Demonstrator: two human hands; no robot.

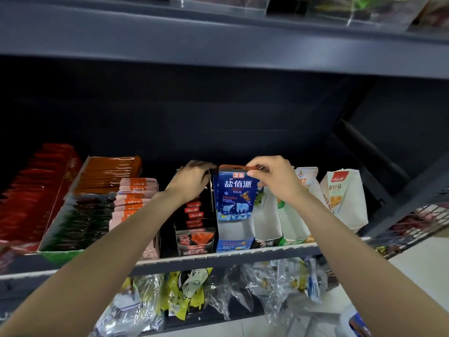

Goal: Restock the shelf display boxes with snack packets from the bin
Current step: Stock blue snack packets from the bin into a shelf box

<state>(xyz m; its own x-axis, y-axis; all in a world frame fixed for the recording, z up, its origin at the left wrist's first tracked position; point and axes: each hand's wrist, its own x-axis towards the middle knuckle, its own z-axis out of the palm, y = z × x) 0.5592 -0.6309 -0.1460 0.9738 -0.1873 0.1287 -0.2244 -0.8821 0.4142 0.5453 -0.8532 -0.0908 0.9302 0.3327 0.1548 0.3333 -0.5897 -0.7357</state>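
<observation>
Head view is showing two bare forearms reaching up and forward from the bottom corners toward the middle shelf [218,257]. Nearest the camera, clear plastic bags [272,285] and a yellow packet [187,290] are hanging or lying on the level below the shelf edge. Both arms are stretching nearly straight, converging at the centre of the shelf.

At the shelf front, a blue display box [234,242] is sitting between a black display box [194,242] on its left and a white display box [267,229] on its right. The blue snack packet [234,198] is standing upright inside the blue display box, toward its back, its printed face turned to the camera.

The right hand [274,178] is arching over the packet with knuckles up, its fingers and thumb curling to pinch the packet's orange top strip. The left hand [194,177] is lying palm down with its fingers bending over the top rear edge of the black display box, just beside the packet; whether it is actually gripping that edge or only resting on it cannot be told.

Farther left, pink packets [136,198], dark green packets [85,217], orange packets [109,173] and red packets [31,190] are filling rows in trays. Farther right, a white bag [345,198] is leaning upright. Behind everything the dark back panel [218,113] is running under the upper shelf [218,45].
</observation>
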